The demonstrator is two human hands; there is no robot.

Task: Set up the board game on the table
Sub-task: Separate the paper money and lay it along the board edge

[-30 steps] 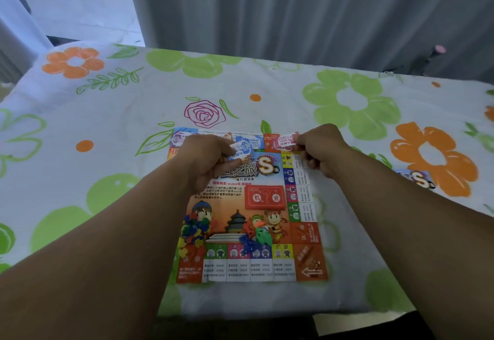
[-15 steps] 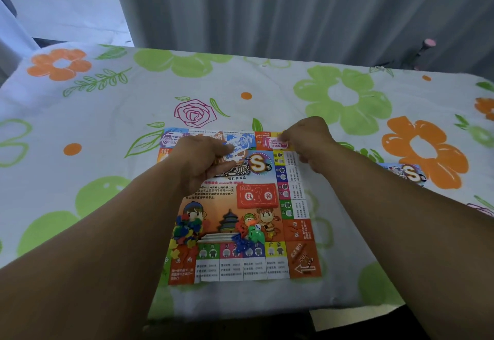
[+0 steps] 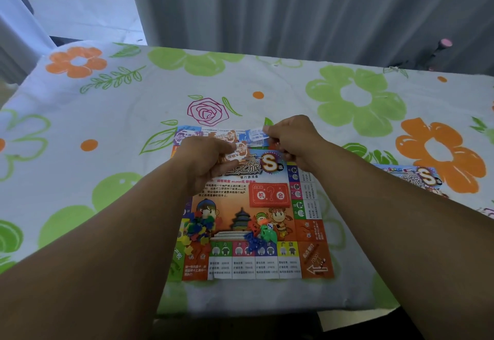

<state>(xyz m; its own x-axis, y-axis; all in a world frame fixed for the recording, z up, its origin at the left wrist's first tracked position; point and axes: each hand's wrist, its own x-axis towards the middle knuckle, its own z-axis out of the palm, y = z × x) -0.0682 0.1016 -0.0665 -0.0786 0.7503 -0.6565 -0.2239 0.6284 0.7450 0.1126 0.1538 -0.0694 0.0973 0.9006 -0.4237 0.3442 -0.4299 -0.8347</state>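
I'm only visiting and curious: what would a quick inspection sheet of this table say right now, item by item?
Surface: flowered cloth covers the table, white with green and orange blooms.
Job's things: game board lies flat near the front edge; coloured pieces are heaped on it; a die sits in a second heap.
Clutter: a second printed sheet lies right of the board.
Hands: left hand holds a bundle of paper notes; right hand pinches a blue note.
Cables: nothing seen.
Surroundings: grey curtain behind the table; pale floor far left.
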